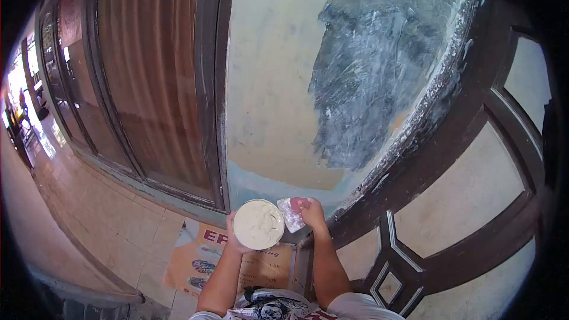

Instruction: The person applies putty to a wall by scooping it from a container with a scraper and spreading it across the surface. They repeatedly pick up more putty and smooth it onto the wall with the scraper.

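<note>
My left hand [232, 232] grips a round tub of cream-coloured putty [258, 224] from its left side and below. The putty reaches close to the rim, its surface lumpy and marked. Just right of the tub, my right hand [314, 213] is closed on a flat red putty scraper [292, 216] smeared with white. The scraper's edge is close beside the tub's rim. Ahead stands a cream wall [269, 83] with a large rough grey patch [370, 71] streaked white.
A dark-framed window [148, 77] with a brown curtain behind it is left of the wall. To the right, dark wood with pale panels [462, 192] curves close by. A printed orange banner [267, 269] lies below on the tiled floor [112, 213].
</note>
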Demonstrator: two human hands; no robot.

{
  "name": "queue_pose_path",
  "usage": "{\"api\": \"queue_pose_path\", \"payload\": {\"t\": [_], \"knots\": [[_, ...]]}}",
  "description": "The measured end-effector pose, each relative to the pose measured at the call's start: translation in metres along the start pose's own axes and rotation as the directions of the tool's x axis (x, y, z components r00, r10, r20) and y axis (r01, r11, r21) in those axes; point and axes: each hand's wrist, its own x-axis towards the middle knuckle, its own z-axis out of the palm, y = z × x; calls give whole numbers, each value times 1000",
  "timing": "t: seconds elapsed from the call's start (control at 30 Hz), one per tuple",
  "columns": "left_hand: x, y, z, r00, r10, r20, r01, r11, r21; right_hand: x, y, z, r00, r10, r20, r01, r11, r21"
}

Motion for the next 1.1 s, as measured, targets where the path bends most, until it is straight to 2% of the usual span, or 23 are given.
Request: {"api": "queue_pose_path", "payload": {"t": [0.03, 0.07, 0.13, 0.2, 0.23, 0.27, 0.3, 0.33, 0.4, 0.47, 0.53, 0.6, 0.67, 0.73, 0.8, 0.9, 1.03, 1.1], "knots": [[-3, 4, -7, 960, -63, 271, -19, 957, 290, -4, 5, -1, 989, -4, -148, -28, 976, -216], [-6, 5, -3, 960, -74, 268, -8, 956, 292, -10, 11, -2, 988, 4, -156, -38, 976, -214], [-9, 10, 7, 937, -62, 344, -35, 962, 269, -19, 18, -4, 977, 137, -165, -111, 982, 156], [-13, 13, 18, 950, -30, 312, -69, 951, 302, -23, 20, -7, 990, 73, -118, -53, 985, 167], [-10, 17, 18, 933, -78, 352, -38, 950, 311, -24, 20, -7, 998, 28, -58, -2, 916, 402], [-7, 22, 19, 912, -129, 389, -4, 946, 323, -26, 16, -6, 1000, -29, -12, 30, 786, 617], [-6, 24, 25, 912, -129, 389, -7, 945, 328, -30, 2, -6, 995, -39, -87, 83, 794, 603], [-5, 26, 31, 937, -105, 333, -24, 933, 360, -29, -6, -8, 995, -41, -88, 86, 791, 605], [-5, 26, 45, 972, -43, 231, -64, 899, 434, -30, -15, -8, 953, -247, -174, 294, 892, 344], [1, 30, 49, 960, -60, 272, -66, 898, 434, -37, -31, -7, 941, -265, -211, 320, 899, 298], [0, 32, 60, 971, -31, 238, -82, 888, 453, -52, -61, -17, 867, -487, -108, 498, 859, 123], [3, 35, 64, 973, -54, 224, -64, 871, 487, -56, -73, -16, 849, -518, -99, 527, 839, 134], [7, 39, 65, 971, -69, 228, -53, 871, 489, -56, -75, -16, 710, -703, -50, 693, 709, -128], [9, 41, 67, 965, -70, 252, -63, 873, 483, -57, -74, -14, 724, -689, -25, 674, 716, -182], [10, 41, 70, 979, -46, 200, -62, 864, 500, -58, -75, -14, 751, -660, 29, 639, 714, -287], [13, 44, 69, 969, -75, 235, -54, 865, 499, -60, -79, -14, 768, -636, 73, 616, 702, -357], [14, 47, 71, 989, -65, 131, -14, 852, 523, -62, -81, -9, 764, -642, 67, 615, 693, -375], [16, 46, 71, 989, -59, 136, -21, 851, 525, -60, -79, -5, 762, -643, 69, 619, 694, -367]]}}
